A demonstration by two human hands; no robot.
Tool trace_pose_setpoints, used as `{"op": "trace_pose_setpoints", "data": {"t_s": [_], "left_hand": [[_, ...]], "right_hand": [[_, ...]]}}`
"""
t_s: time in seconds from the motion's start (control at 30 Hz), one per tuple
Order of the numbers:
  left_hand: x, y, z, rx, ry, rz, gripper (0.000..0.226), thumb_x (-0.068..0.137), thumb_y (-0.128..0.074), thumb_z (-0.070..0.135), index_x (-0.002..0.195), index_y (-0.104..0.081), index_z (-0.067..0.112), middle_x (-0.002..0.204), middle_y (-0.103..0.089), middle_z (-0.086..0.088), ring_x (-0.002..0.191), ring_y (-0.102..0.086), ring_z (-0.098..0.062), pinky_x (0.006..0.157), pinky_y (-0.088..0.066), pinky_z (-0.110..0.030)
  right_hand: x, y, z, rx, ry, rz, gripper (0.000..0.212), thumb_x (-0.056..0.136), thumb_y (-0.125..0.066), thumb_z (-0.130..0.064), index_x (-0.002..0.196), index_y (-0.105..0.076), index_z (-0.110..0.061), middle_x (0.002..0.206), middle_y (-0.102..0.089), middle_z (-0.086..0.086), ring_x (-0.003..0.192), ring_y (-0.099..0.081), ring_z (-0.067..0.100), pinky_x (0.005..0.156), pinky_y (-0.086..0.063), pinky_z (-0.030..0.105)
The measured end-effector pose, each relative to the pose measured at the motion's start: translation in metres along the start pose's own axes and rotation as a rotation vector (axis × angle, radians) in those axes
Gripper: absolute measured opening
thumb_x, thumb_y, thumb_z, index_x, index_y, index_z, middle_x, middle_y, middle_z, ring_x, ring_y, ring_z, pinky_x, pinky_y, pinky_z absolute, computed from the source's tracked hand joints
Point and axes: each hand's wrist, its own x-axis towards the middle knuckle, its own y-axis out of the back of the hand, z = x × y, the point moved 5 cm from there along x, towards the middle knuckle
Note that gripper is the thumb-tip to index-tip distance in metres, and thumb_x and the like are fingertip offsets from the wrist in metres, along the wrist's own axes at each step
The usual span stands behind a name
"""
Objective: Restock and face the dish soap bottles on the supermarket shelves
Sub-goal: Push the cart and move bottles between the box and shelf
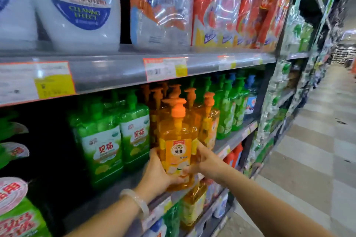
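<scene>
Hands grip an orange dish soap bottle (178,146) at the front edge of the middle shelf (231,140): left hand (158,174) wrapped around its lower side at eight o'clock, right hand (207,161) clasping it at four o'clock. Green pump bottles (113,140) stand at nine o'clock, more orange ones directly behind.

Bright overhead store light washes the aisle floor (317,140) pale. White glare streaks the plastic-wrapped refill bags (173,5) up top. The shelf recess at left (48,140) sits in deep shadow. Edges bow and smear from the wide lens; price tags (165,68) are unreadable blur. The orange bottle (178,146) at centre is sharpest, though soft.
</scene>
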Motion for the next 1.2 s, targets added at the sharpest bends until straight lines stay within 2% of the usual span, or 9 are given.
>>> {"op": "trace_pose_setpoints", "data": {"t_s": [0.2,0.4,0.57,0.7,0.8,0.87,0.97,1.03,1.2], "left_hand": [[0.035,-0.016,-0.014,0.069,0.140,0.218,0.104,0.041,-0.095,0.028,0.123,-0.033,0.016,0.114,-0.062,-0.001,0.108,-0.060,-0.022,0.093,-0.051,-0.043],[0.046,-0.049,-0.015,0.139,0.219,0.345,0.098,0.050,-0.092,0.027,0.126,-0.032,0.013,0.115,-0.062,-0.004,0.108,-0.060,-0.025,0.080,-0.047,-0.028],[0.047,-0.064,-0.011,0.166,0.228,0.427,0.095,0.055,-0.090,0.028,0.126,-0.030,0.015,0.119,-0.060,-0.004,0.108,-0.061,-0.023,0.076,-0.044,-0.025],[0.049,-0.076,-0.004,0.175,0.250,0.469,0.096,0.057,-0.090,0.024,0.130,-0.028,0.010,0.124,-0.057,-0.008,0.112,-0.058,-0.026,0.079,-0.042,-0.025],[0.051,-0.083,-0.003,0.151,0.256,0.498,0.101,0.057,-0.090,0.024,0.132,-0.024,0.013,0.128,-0.054,-0.006,0.115,-0.056,-0.025,0.089,-0.046,-0.033],[0.051,-0.087,-0.004,0.141,0.259,0.507,0.102,0.056,-0.090,0.025,0.132,-0.023,0.015,0.130,-0.053,-0.006,0.116,-0.055,-0.025,0.093,-0.047,-0.038],[0.051,-0.091,-0.002,0.114,0.255,0.503,0.104,0.058,-0.089,0.024,0.135,-0.020,0.017,0.131,-0.053,-0.004,0.116,-0.056,-0.023,0.095,-0.047,-0.038],[0.051,-0.092,-0.001,0.110,0.246,0.488,0.107,0.059,-0.089,0.025,0.139,-0.017,0.018,0.130,-0.054,-0.002,0.116,-0.056,-0.021,0.093,-0.046,-0.034],[0.055,-0.093,-0.003,0.089,0.220,0.453,0.118,0.057,-0.090,0.027,0.146,-0.012,0.022,0.129,-0.057,0.005,0.116,-0.057,-0.014,0.098,-0.047,-0.033]], "right_hand": [[0.066,0.020,0.022,-0.043,0.086,-0.196,0.086,0.076,-0.073,0.000,0.142,-0.027,-0.029,0.131,-0.055,-0.008,0.124,-0.052,0.013,0.105,-0.045,0.041],[0.087,0.043,0.051,-0.009,0.157,-0.284,0.079,0.075,-0.074,-0.002,0.139,-0.031,-0.018,0.130,-0.057,-0.003,0.121,-0.055,0.011,0.101,-0.048,0.032],[0.085,0.057,0.060,-0.164,0.201,-0.099,0.050,0.074,-0.078,-0.012,0.117,-0.054,-0.018,0.112,-0.065,-0.004,0.106,-0.062,0.011,0.096,-0.050,0.037],[0.072,0.087,0.049,-0.340,0.177,0.087,0.027,0.074,-0.079,-0.021,0.080,-0.052,-0.019,0.069,-0.056,-0.011,0.072,-0.057,0.012,0.073,-0.051,0.030],[0.065,0.121,0.049,-0.344,0.184,0.233,0.036,0.070,-0.081,-0.030,0.080,-0.050,-0.017,0.067,-0.054,-0.007,0.067,-0.054,0.015,0.062,-0.045,0.032],[0.067,0.139,0.060,-0.343,0.130,0.283,0.057,0.063,-0.086,-0.034,0.100,-0.049,-0.012,0.087,-0.054,-0.001,0.081,-0.054,0.019,0.064,-0.042,0.030],[0.081,0.143,0.082,-0.377,0.001,0.233,0.115,0.053,-0.091,-0.033,0.141,-0.023,-0.004,0.137,-0.036,0.015,0.131,-0.035,0.031,0.102,-0.038,0.041],[0.089,0.130,0.092,-0.250,-0.023,0.149,0.137,0.040,-0.092,-0.042,0.147,-0.012,-0.010,0.144,-0.033,0.015,0.137,-0.031,0.031,0.110,-0.035,0.049],[0.108,0.117,0.122,-0.097,0.060,0.192,0.121,0.029,-0.080,-0.059,0.132,-0.029,-0.021,0.127,-0.050,0.006,0.120,-0.052,0.025,0.096,-0.048,0.051]]}}
